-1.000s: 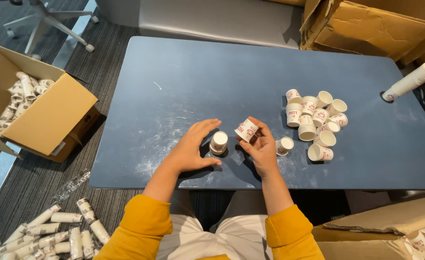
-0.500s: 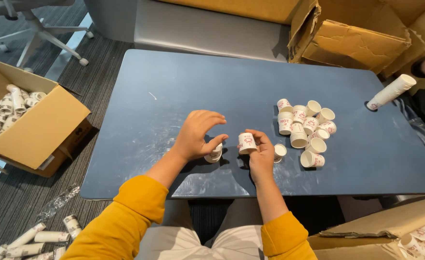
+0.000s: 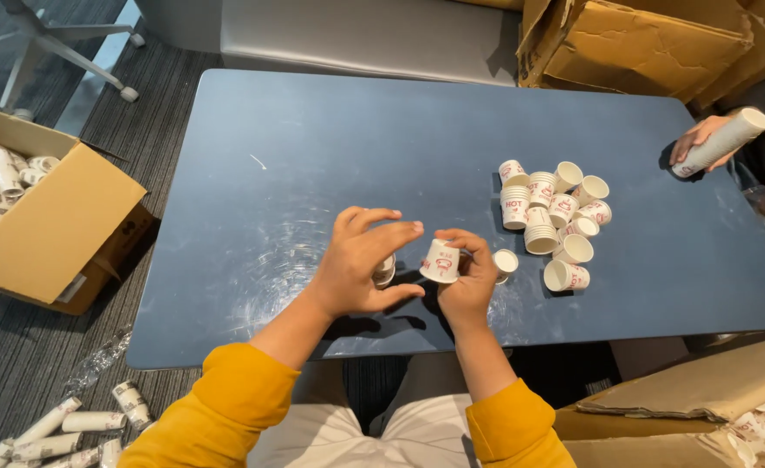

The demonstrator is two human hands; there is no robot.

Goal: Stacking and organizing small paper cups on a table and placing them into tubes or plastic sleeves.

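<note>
My right hand (image 3: 471,290) holds a small white paper cup (image 3: 441,261) with red print, upside down, just above the dark blue table (image 3: 313,147). My left hand (image 3: 361,260) hovers beside it with fingers spread, nothing in it, over another small cup (image 3: 386,269) that is mostly hidden behind the fingers. One more cup (image 3: 505,261) stands just right of my right hand. Further right lies a cluster of several white cups (image 3: 554,217), some stacked, some tipped over.
An open cardboard box (image 3: 45,217) with cup stacks sits on the floor at left; wrapped cup sleeves (image 3: 71,425) lie below it. Another person's hand (image 3: 696,139) holds a long cup stack (image 3: 719,143) at the table's far right. Cardboard boxes (image 3: 642,43) stand behind, an office chair base (image 3: 53,43) top left.
My left hand has lifted off the table and its fingers have spread near the held cup. My right hand has turned the cup upside down. Another person's hand has come into view at right.
</note>
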